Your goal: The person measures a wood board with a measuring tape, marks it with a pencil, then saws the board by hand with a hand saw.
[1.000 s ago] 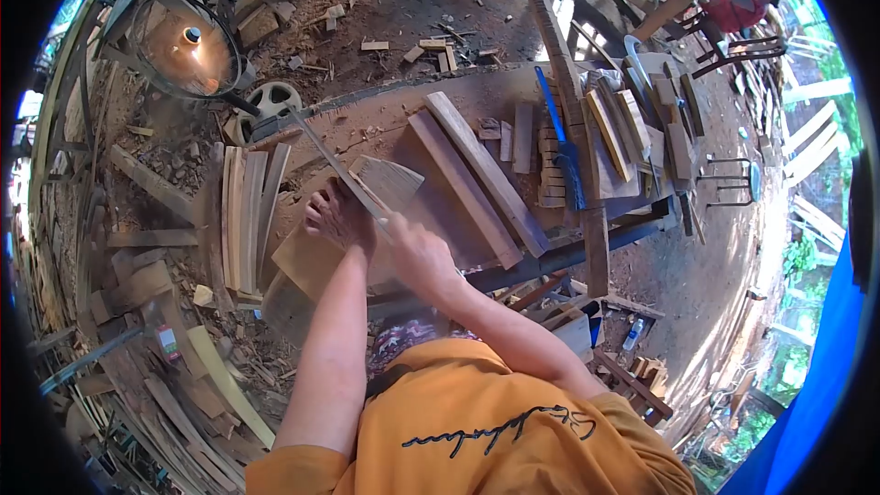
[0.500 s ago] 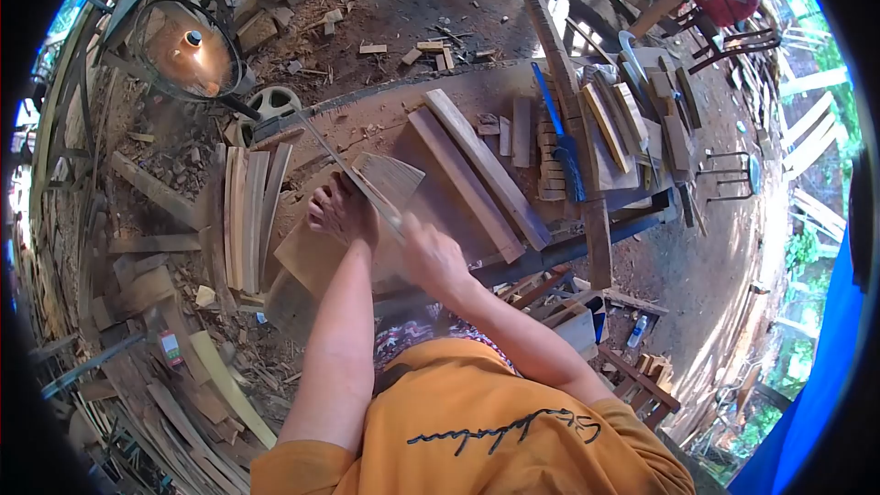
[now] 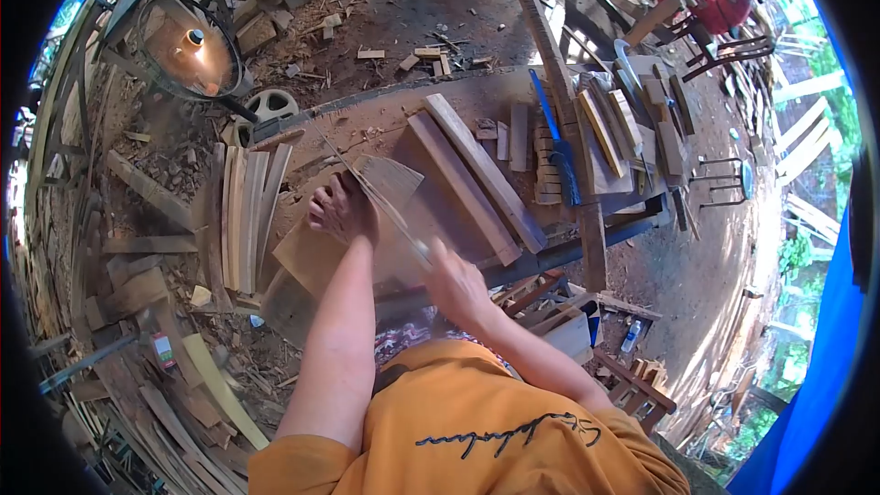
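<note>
A long thin tool (image 3: 379, 200), perhaps a file or a saw, slants over a pale wooden piece (image 3: 392, 180) on the bench (image 3: 316, 252). My right hand (image 3: 454, 284) is closed round the tool's near end. On the wood, beside the tool's middle, rests my left hand (image 3: 341, 209), its fingers bent and pressed down on something I cannot make out. The tool's far end reaches beyond the left hand toward the bench's back edge. Two long wooden bars (image 3: 463, 185) lie side by side to the right of the hands.
Upright curved slats (image 3: 243, 220) stand at the left. A round lamp (image 3: 191, 48) glows at the upper left. Right of the bars are small blocks (image 3: 519, 137), a blue-handled brush (image 3: 565, 170) and stacked wood pieces (image 3: 605, 128). A person in red (image 3: 720, 11) sits at the upper right.
My right hand has moved right and slightly down, toward my body, drawing the tool with it. My left hand has stayed in place on the wood.
</note>
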`<control>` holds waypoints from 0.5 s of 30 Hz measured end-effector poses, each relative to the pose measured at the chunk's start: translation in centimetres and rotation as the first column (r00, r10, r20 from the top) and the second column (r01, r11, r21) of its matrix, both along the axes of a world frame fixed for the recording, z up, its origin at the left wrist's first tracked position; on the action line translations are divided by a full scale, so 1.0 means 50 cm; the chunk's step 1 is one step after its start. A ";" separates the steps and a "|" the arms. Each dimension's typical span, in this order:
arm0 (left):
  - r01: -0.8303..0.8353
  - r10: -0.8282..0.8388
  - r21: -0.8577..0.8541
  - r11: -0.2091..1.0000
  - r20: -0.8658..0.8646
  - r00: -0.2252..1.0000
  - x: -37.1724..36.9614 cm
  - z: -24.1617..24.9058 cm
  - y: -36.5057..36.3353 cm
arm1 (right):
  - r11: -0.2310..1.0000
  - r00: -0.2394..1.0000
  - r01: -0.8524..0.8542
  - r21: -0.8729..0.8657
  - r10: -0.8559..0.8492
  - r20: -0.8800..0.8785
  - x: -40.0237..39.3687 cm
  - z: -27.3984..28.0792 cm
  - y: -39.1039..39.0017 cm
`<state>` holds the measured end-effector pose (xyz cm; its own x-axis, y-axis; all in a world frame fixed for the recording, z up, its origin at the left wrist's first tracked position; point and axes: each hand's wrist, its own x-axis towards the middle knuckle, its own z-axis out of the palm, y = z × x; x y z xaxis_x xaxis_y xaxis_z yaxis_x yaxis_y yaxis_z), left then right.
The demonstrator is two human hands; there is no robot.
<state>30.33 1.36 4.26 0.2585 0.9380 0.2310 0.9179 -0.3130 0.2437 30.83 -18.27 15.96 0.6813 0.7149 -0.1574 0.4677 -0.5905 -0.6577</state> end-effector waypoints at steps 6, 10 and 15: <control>0.046 -0.045 0.023 0.999 -0.047 0.998 -0.005 -0.001 -0.004 | 0.999 1.000 0.014 0.036 -0.014 -0.005 0.006 -0.032 -0.016; 0.020 -0.021 -0.015 1.000 -0.064 0.998 -0.005 0.002 -0.002 | 0.999 0.997 -0.032 0.023 0.031 0.064 0.039 -0.104 0.116; 0.018 -0.019 -0.055 0.998 -0.027 0.999 0.001 0.023 -0.008 | 0.999 0.999 0.048 -0.002 -0.048 0.009 -0.034 -0.008 -0.058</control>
